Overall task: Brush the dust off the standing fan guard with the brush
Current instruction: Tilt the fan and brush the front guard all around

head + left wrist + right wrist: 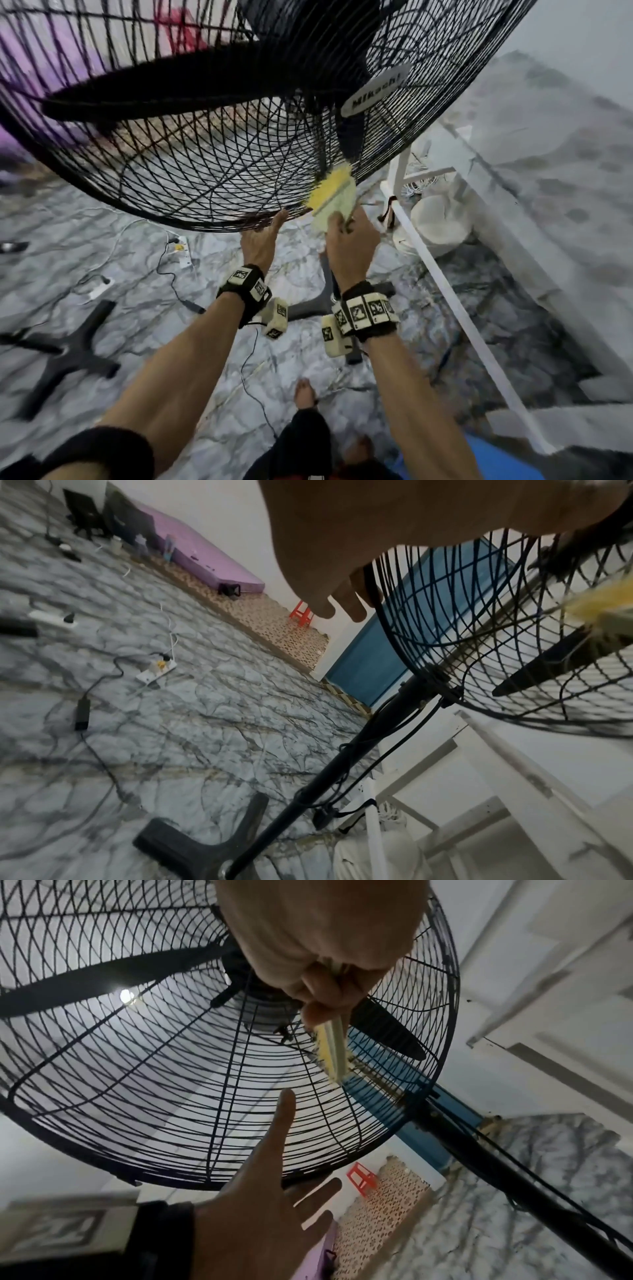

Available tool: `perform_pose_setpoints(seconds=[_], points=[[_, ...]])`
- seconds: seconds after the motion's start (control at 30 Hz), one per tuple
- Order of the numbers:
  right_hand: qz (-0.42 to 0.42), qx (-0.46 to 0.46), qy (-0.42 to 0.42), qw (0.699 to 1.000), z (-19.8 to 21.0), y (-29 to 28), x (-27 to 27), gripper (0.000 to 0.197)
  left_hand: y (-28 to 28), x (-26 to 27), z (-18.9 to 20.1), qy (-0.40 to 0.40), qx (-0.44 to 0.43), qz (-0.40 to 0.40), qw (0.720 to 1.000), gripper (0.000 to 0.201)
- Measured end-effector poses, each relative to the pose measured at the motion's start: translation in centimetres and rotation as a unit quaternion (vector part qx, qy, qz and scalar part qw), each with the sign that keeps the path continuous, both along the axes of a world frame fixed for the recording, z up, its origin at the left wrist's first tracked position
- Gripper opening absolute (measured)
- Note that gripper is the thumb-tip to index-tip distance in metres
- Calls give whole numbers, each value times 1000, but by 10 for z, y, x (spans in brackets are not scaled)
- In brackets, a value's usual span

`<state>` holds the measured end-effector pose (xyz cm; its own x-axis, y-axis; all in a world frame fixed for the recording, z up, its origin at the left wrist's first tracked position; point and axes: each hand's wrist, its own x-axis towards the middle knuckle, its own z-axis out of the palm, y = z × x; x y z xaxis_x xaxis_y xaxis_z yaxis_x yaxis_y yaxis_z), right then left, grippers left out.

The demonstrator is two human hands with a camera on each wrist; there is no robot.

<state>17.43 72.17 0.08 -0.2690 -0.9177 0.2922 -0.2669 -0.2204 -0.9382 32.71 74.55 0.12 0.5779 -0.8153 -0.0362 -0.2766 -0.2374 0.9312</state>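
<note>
Nearest to me are my two forearms, reaching up and forward, each with a black wrist strap carrying small patterned tags. My left hand [261, 240], at about 11 o'clock from my right, has its fingers straight and spread; the fingertips touch the bottom rim of the fan guard [191, 178] and steady it, gripping nothing. My right hand [351, 240] is curled around the pale handle of the brush [330, 193], thumb and fingers pinching it firmly. The brush points up toward 12 o'clock, and its yellow bristles press against the black wires at the lower right of the guard, roughly 5 o'clock on the round cage.

Just beyond the wires, a dark fan blade [164, 96] lies inside the cage, and a grey oval brand badge [376, 90] sits at the hub, at 1 o'clock from the brush. The black fan pole [507, 1172] drops from the guard to its cross-shaped base on the floor.

Farther off, at 9 o'clock, cables and a white power strip [183, 251] lie on the grey marbled floor. At 3 o'clock stands a white frame [445, 246].

I judge the brushing to be under way, with only this lower patch being worked. The next stroke calls for sweeping the bristles along the wires while my left hand holds the cage steady, keeping fingers outside the wires.
</note>
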Motion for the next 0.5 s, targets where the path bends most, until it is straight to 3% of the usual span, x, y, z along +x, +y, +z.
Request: perform_pose_setpoints(seconds=[0.23, 0.33, 0.43, 0.5], points=[[99, 111, 31, 988, -56, 11, 41, 22, 0, 27, -7, 3, 48, -42, 998, 69], [146, 186, 0, 972, -74, 7, 53, 31, 2, 27, -9, 7, 26, -88, 996, 54], [209, 252, 43, 944, -78, -5, 62, 35, 0, 22, -7, -19, 20, -70, 997, 44], [223, 296, 17, 929, -80, -20, 68, 39, -1, 21, -8, -17, 19, -74, 997, 41]])
